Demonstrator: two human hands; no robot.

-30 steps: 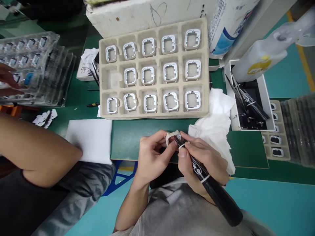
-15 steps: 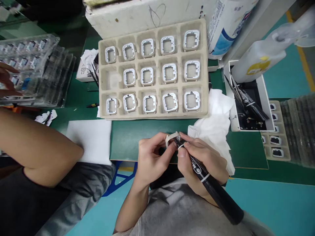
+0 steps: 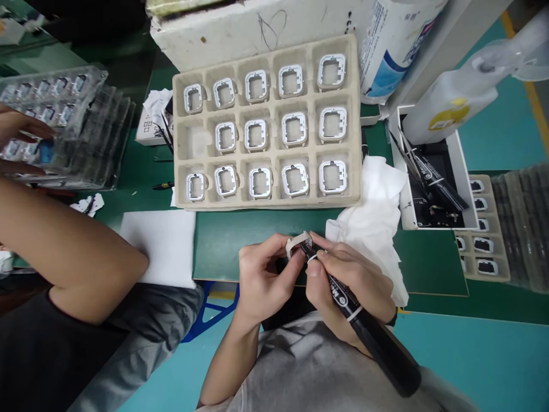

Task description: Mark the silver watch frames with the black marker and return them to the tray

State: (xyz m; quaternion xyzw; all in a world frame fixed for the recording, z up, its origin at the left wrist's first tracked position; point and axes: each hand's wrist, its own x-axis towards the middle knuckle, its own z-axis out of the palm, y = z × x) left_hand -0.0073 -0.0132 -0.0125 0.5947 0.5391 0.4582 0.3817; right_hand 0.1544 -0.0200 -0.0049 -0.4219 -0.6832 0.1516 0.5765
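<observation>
Between the thumb and fingers of my left hand point(image 3: 266, 278) is a small pale watch case frame point(image 3: 295, 242), tilted on edge. My right hand point(image 3: 349, 280) is closed around a black marker pen point(image 3: 377, 343), its tip end pointing into the inside of the frame. Whether the tip touches the frame's inner wall is hard to see. Just beyond both hands lies a beige compartment tray point(image 3: 269, 107), where similar frames sit one to a pocket; the left pocket of the middle row holds none.
A crumpled white cloth point(image 3: 373, 212) lies right of my hands. Further right are a white box point(image 3: 409, 200) with pens and tweezers, and a spray bottle point(image 3: 458, 106). A co-worker's arm point(image 3: 77, 246) reaches toward stacked clear trays point(image 3: 98, 137) at left, over a white pad point(image 3: 167, 246).
My hands, the frame and the marker have barely shifted, the marker's rear end moving slightly down and left. The co-worker's hand at left has moved a little to the right over the clear trays.
</observation>
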